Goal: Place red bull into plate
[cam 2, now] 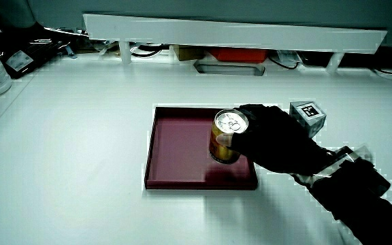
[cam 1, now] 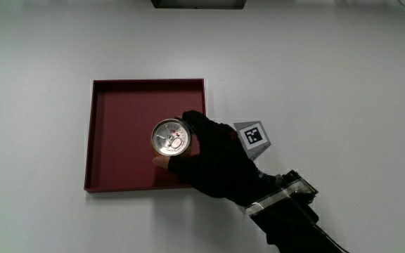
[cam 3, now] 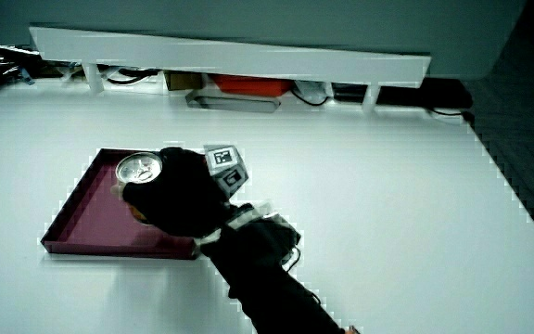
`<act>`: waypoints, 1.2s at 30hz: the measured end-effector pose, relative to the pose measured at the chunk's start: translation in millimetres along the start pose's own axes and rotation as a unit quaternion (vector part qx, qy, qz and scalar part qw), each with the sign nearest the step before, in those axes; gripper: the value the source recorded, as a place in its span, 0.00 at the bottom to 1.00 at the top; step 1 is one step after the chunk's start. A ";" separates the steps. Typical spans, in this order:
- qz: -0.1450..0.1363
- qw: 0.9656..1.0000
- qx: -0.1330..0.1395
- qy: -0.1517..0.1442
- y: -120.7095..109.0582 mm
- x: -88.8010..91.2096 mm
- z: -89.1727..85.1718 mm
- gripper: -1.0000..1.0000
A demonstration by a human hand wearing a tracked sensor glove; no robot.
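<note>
White table (cam 1: 41, 56), plain and pale, with a square dark-red plate (cam 1: 118, 112) as landmark. Nearest the person: black-sleeved forearm (cam 1: 294, 218), angled toward the plate's near corner. Next, the hand (cam 1: 213, 158) over the plate's near edge and side rim, fingers wrapped around the red bull (cam 1: 171, 137), thumb showing at the can's near side. Patterned cube (cam 1: 252, 135) on the back of the hand, just off the plate's side rim. Can upright, silver top with pull tab facing up, inside the plate's rim, in the half nearer the hand; whether resting on the plate floor or held just above it, cannot tell. In both side views, same grasp: can (cam 2: 227, 136) gold-sided and upright within the plate (cam 2: 175, 150); hand (cam 3: 179, 199) covering most of the can (cam 3: 139, 170). Farthest from the person: low white partition (cam 2: 237, 37) at the table's edge, well apart from the plate.
</note>
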 end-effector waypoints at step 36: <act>-0.080 0.995 -0.047 0.036 5.8 43.8 -27.3 0.41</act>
